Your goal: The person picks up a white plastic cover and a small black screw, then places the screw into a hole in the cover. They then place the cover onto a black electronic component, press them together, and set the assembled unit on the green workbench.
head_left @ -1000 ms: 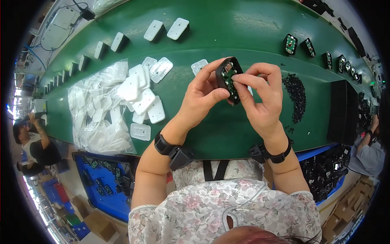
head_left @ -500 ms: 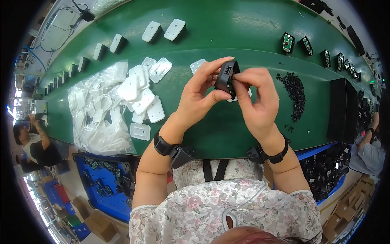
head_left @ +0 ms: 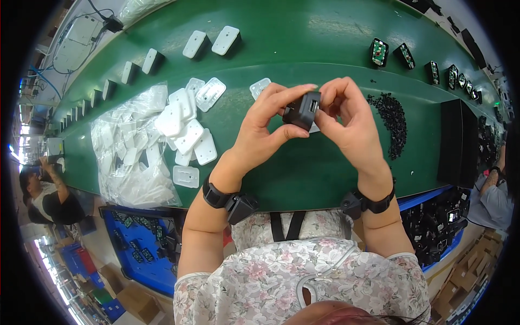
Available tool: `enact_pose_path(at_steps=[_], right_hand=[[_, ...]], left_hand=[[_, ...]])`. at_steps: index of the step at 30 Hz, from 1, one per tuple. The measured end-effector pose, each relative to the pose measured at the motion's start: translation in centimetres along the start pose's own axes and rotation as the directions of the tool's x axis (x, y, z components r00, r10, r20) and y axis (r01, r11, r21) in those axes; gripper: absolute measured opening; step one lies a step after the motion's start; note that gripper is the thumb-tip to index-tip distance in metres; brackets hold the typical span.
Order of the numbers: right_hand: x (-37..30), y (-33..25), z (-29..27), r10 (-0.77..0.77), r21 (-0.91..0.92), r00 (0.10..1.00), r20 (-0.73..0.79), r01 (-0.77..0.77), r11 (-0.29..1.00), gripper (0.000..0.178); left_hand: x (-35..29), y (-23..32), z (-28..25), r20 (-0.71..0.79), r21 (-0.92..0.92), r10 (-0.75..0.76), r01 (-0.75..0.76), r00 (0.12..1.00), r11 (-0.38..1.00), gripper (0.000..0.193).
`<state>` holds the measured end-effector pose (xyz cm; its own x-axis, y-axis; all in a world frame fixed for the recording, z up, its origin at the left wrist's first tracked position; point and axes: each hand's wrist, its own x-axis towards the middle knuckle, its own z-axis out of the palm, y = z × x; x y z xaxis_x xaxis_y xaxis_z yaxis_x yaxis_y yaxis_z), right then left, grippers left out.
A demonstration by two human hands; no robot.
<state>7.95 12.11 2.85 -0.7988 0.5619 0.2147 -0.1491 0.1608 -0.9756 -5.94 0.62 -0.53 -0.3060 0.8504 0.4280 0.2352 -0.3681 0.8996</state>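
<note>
Over the middle of the glossy green worktable [head_left: 303, 179], the head view shows a small black plastic housing [head_left: 299, 115] held up off the surface. It is boxy with rounded corners, tilted so that one narrow side faces up, and that side carries a rectangular slot with a pale metallic rim.

Partly hidden beneath the hands lies a pale flat plate [head_left: 315, 128]; another white rounded plastic plate [head_left: 260, 88] rests just beyond the left fingers. Farther left, a loose heap of white rounded plastic plates [head_left: 188, 136] spills beside a clear plastic bag [head_left: 135, 181]. To the right lies a curved pile of tiny black parts [head_left: 392, 124] — near the right hand, but apart from it — and past it stands a tall black box [head_left: 456, 143].

The left hand [head_left: 265, 123] clasps the housing, fingers along its far side and thumb below. The right hand [head_left: 351, 118] is half curled, thumb tip at the housing's right edge — whether its fingertips pinch anything, I cannot tell.
</note>
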Motion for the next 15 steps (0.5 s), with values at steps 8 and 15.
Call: enact_pose_path(at_steps=[8, 15], right_hand=[[1.9, 1.1, -2.0, 0.13, 0.31, 0.918, 0.374, -0.256, 0.916, 0.058], [2.2, 3.2, -1.0, -0.136, 0.452, 0.933, 0.333, -0.031, 0.892, 0.07]], left_hand=[[-0.8, 0.5, 0.2, 0.201, -0.4, -0.357, 0.409, 0.912, 0.82, 0.074], [-0.6, -0.6, -0.1, 0.127, -0.537, -0.45, 0.443, 0.884, 0.718, 0.054]])
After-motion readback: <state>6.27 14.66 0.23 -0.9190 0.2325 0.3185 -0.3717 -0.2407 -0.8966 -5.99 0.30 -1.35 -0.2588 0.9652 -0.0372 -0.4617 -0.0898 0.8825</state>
